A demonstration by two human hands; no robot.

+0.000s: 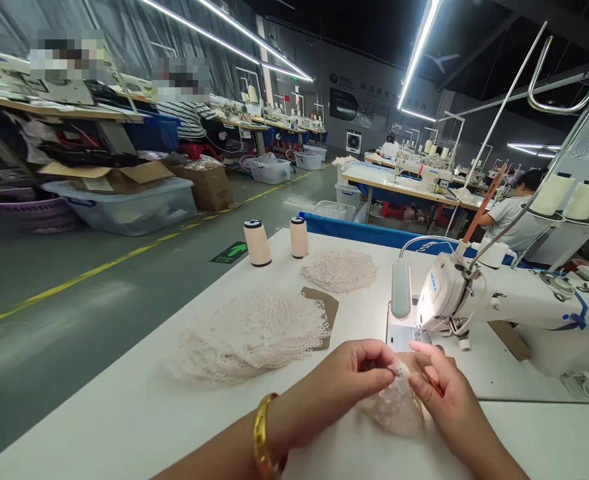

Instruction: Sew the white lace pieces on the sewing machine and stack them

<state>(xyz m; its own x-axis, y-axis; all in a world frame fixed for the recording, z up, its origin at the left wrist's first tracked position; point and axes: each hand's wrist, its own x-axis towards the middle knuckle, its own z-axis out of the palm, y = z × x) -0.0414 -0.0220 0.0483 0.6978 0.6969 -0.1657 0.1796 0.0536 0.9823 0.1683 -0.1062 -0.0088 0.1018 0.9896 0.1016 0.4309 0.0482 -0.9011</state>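
My left hand, with a gold bangle on its wrist, pinches the upper edge of a pale lace piece between thumb and fingers. The lace hangs down over the white table in front of the sewing machine. On the right side of the lace, my right hand has its thumb close against the fabric. A small tool with an orange handle lies within its curled fingers; most of that tool is hidden. Both hands are just below the lit needle area.
A large heap of lace pieces lies to the left, partly over brown card. Behind it is a smaller lace stack. Two thread cones stand near the table's far left edge. Other people sit at machines farther off.
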